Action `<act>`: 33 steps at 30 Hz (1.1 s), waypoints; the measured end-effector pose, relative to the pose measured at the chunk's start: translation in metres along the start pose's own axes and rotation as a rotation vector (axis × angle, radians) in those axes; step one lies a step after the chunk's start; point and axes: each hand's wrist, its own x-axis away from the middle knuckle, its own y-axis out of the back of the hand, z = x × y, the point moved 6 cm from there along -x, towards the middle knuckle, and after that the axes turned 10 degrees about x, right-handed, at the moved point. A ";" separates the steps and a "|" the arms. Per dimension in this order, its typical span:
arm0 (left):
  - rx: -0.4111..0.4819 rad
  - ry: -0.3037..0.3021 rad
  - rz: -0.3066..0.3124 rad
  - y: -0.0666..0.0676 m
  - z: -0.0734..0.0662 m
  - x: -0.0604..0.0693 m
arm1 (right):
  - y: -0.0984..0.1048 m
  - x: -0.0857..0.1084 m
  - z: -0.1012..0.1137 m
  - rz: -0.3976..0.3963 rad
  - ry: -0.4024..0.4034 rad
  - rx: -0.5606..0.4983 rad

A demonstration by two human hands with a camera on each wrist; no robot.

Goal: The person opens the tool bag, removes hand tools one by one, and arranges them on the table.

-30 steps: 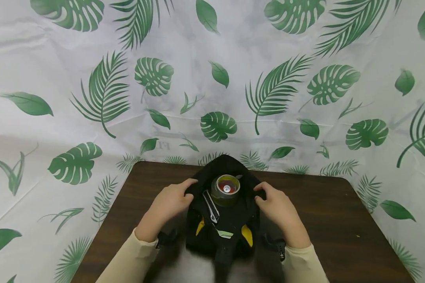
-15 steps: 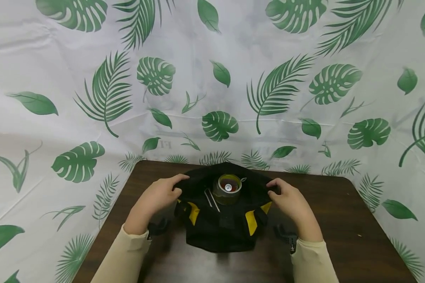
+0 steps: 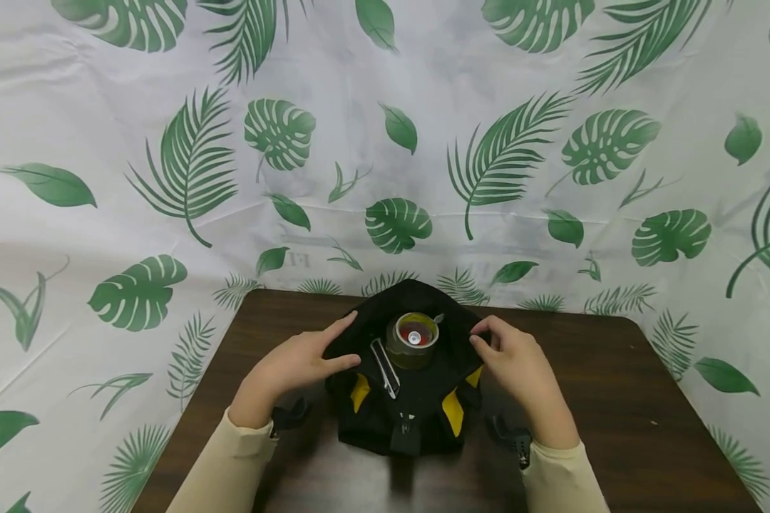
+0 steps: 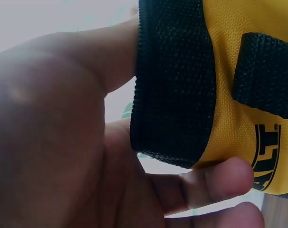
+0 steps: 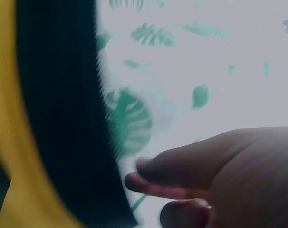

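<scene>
A black-and-yellow fabric tool bag (image 3: 403, 427) stands upright with its mouth open. Inside it show a utility knife (image 3: 385, 368) and a round thing like a tape roll (image 3: 411, 358), with red and white in its centre. My left hand (image 3: 289, 367) is at the bag's left rim, thumb and forefinger spread. In the left wrist view, the thumb is partly behind the black edging (image 4: 175, 85) and other fingers reach along the yellow outside. My right hand (image 3: 516, 363) is beside the right rim; its thumb and forefinger tips nearly meet, just off the black edge (image 5: 63, 114).
The bag stands on a dark brown wooden table (image 3: 590, 399). Behind it hangs a white cloth (image 3: 334, 235) printed with green leaves. A small pale tip (image 3: 439, 318) sticks up beside the round thing.
Both hands pulled the bag's rim wide apart, then it drew in somewhat. The left thumb and forefinger have spread. The right fingertips have moved slightly inward. The front flap hangs in view again.
</scene>
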 end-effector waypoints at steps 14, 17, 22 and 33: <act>0.005 0.038 -0.001 -0.007 0.005 0.000 | -0.012 -0.036 0.086 0.334 0.105 -0.361; 0.017 0.034 0.003 -0.008 0.003 -0.001 | -0.025 -0.057 0.092 0.351 0.072 -0.347; 0.038 0.034 0.011 -0.009 0.000 -0.003 | -0.055 -0.081 0.080 0.358 0.001 -0.319; 0.053 0.031 0.019 -0.010 0.000 -0.006 | -0.088 -0.092 0.056 0.402 0.006 -0.158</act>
